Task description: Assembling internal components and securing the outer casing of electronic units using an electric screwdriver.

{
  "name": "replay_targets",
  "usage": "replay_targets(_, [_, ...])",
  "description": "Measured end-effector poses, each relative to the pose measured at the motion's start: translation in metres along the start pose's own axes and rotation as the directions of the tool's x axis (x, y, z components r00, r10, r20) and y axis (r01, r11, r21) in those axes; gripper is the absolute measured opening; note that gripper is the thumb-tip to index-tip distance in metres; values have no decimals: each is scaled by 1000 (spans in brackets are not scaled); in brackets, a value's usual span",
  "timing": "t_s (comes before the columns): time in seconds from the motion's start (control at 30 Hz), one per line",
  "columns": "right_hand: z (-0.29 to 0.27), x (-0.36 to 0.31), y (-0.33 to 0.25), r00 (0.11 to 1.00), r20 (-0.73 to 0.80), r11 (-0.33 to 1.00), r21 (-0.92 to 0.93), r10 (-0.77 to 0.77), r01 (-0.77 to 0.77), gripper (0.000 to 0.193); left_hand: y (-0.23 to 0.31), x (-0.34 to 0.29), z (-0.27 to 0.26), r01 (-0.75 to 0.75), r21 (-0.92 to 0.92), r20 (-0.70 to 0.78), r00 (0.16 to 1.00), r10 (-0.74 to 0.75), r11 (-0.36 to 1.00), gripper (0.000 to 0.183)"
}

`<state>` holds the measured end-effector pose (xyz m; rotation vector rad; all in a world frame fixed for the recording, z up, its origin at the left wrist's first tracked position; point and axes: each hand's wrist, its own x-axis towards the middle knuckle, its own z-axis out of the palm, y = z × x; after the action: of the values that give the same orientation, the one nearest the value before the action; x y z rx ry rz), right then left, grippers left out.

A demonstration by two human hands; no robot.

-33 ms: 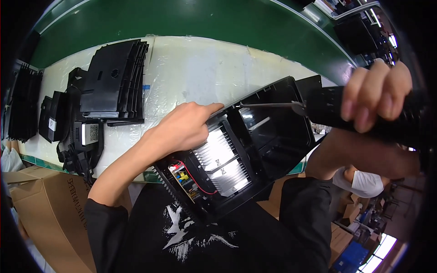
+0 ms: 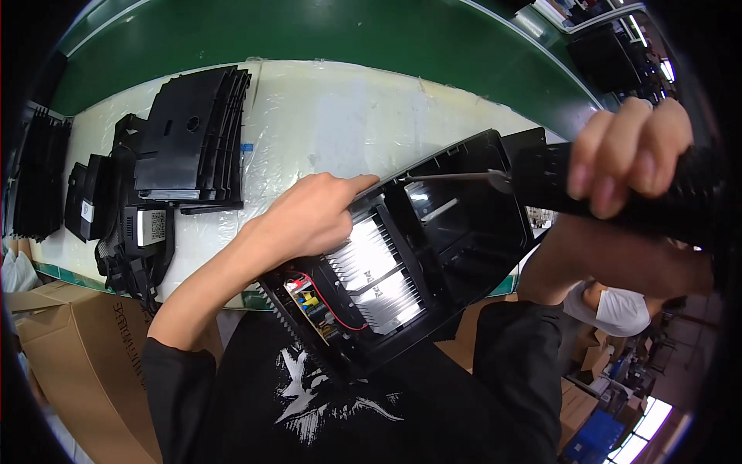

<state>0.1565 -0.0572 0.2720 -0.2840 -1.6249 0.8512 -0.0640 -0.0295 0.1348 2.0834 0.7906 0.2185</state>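
A black plastic housing lies tilted across the table's front edge, close to my body. Inside it are a shiny finned metal heat sink and a small circuit board with red wires. My left hand grips the housing's far rim, its index finger stretched along the edge and the others curled. In my right hand is a black electric screwdriver, held nearly level. Its long thin bit reaches left to the far rim, just beyond my left fingertip. I cannot make out a screw at the tip.
Left on the white-covered table stands a stack of black plastic panels. Beside it are black parts with a labelled box and more ribbed panels. A cardboard box sits lower left. Another person's white sleeve shows at right.
My right hand and the screwdriver's body have shifted very slightly left and up. The bit's tip, my left hand and the housing stay practically in place.
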Motion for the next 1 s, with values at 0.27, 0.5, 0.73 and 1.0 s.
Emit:
replay_targets(0.27, [26,-15,36,986,-165,999,24,30,-26,87,-8,0,4,13,-4,-32,999,-13,1000,56])
replay_targets(0.5, [25,-26,42,979,-195,993,-81,67,-84,98,-5,0,4,-26,-5,-46,999,26,1000,55])
replay_targets(0.73, [27,-34,50,965,-233,990,-37,124,-136,101,-3,-1,2,11,19,-17,1000,-10,1000,57])
replay_targets(1.0, [31,-34,54,965,-222,988,-26,141,-150,102,-1,0,1,7,-7,-25,1000,-7,1000,58])
